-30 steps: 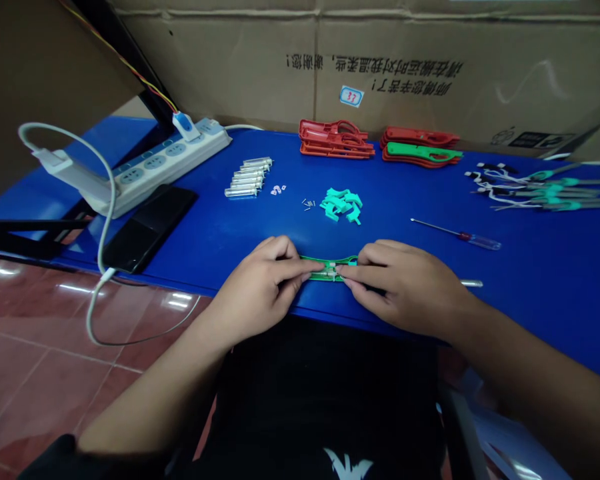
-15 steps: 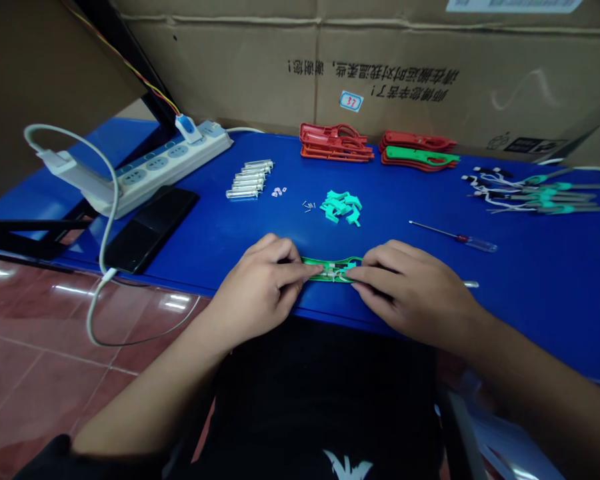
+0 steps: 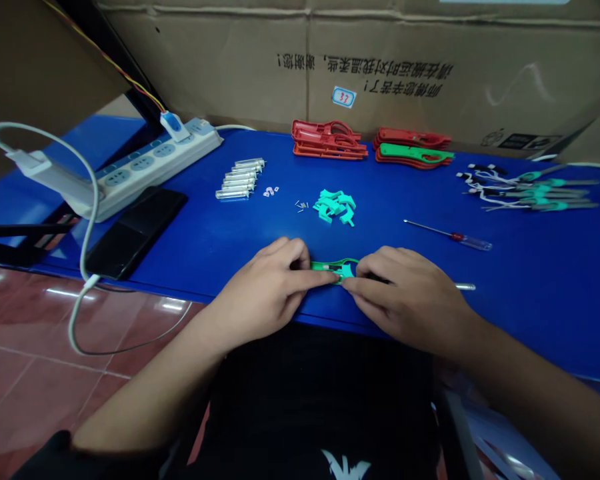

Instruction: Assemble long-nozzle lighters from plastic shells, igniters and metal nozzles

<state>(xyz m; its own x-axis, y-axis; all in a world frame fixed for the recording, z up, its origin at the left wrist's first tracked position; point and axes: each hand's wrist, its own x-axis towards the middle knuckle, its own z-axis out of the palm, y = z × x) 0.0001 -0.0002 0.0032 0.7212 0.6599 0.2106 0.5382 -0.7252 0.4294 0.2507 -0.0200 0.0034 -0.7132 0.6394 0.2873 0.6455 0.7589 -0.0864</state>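
Note:
A green plastic shell (image 3: 320, 266) lies at the table's front edge with its inside facing up. My left hand (image 3: 270, 287) grips the shell's left end, its index finger stretched along the inside. A turquoise piece (image 3: 347, 271) sits in the right part of the shell, beside small dark and pale parts. My right hand (image 3: 410, 293) is closed on the shell's right end, its fingertips at the turquoise piece. The fingers partly hide both ends of the shell.
Behind lie turquoise pieces (image 3: 334, 206), tiny screws (image 3: 301, 206), clear tubes (image 3: 240, 179), red shells (image 3: 330, 139) and a green-topped stack (image 3: 415, 152). Rightward are a screwdriver (image 3: 450, 235) and wired parts (image 3: 535, 190). A phone (image 3: 136, 231) and power strip (image 3: 150, 167) lie left.
My left index finger has moved right along the shell, towards the turquoise piece, which now shows more fully. The whole view has shifted slightly.

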